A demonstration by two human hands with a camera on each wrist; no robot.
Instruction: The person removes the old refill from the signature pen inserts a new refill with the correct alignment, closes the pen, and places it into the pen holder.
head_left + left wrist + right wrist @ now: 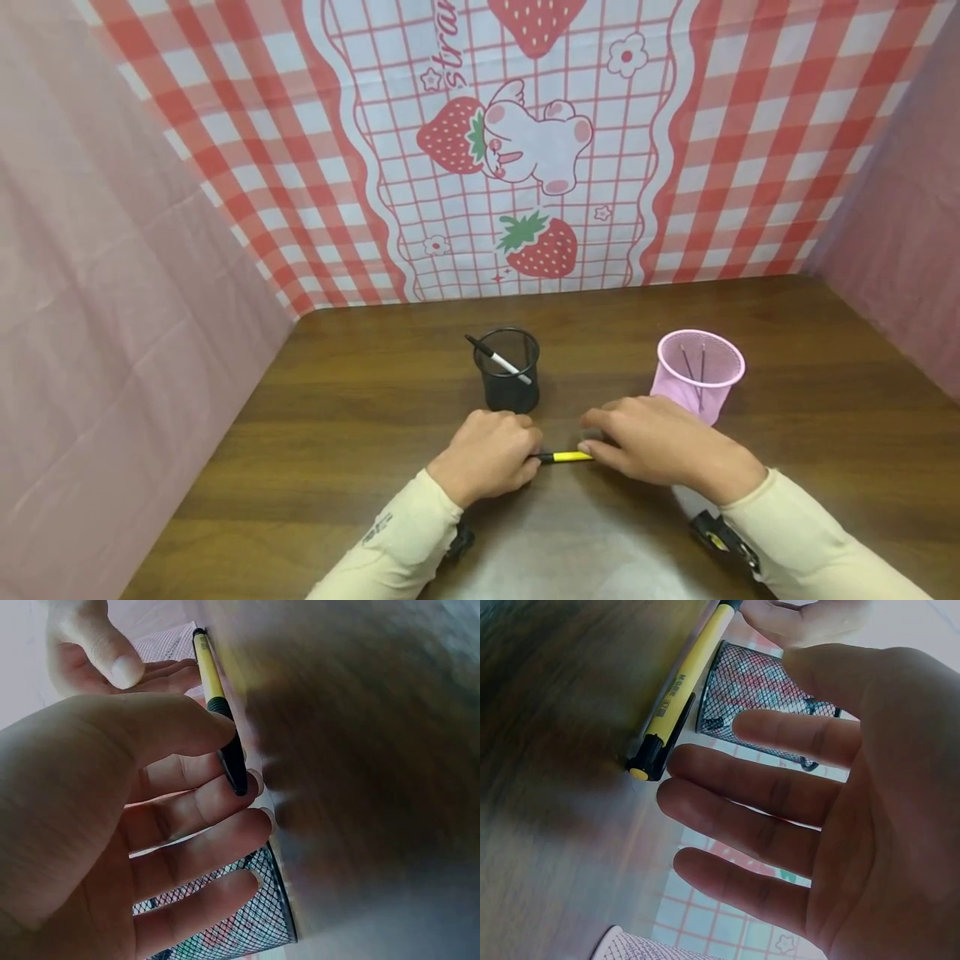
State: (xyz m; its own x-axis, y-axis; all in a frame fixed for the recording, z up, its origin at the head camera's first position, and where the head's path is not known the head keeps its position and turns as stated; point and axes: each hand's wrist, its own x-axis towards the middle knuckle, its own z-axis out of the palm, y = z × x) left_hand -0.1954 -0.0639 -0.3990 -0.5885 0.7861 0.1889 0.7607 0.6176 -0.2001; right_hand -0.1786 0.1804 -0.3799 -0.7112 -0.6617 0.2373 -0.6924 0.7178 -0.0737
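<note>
Fingers (210,829) of the left hand (486,458) pinch the black grip of a yellow-and-black pen (573,457) between thumb and forefinger, the others nearly straight. The right hand (652,437) has its fingers extended and slightly apart beside the pen's clip end; whether they touch it cannot be told. The pen lies crosswise between the hands, low over or on the table (337,450). Beyond the left hand stands a black mesh cup (510,393) with a black-and-white pen (504,363) leaning inside; a pink mesh cup (671,385), holding two thin dark sticks (702,364), stands behind the right hand.
</note>
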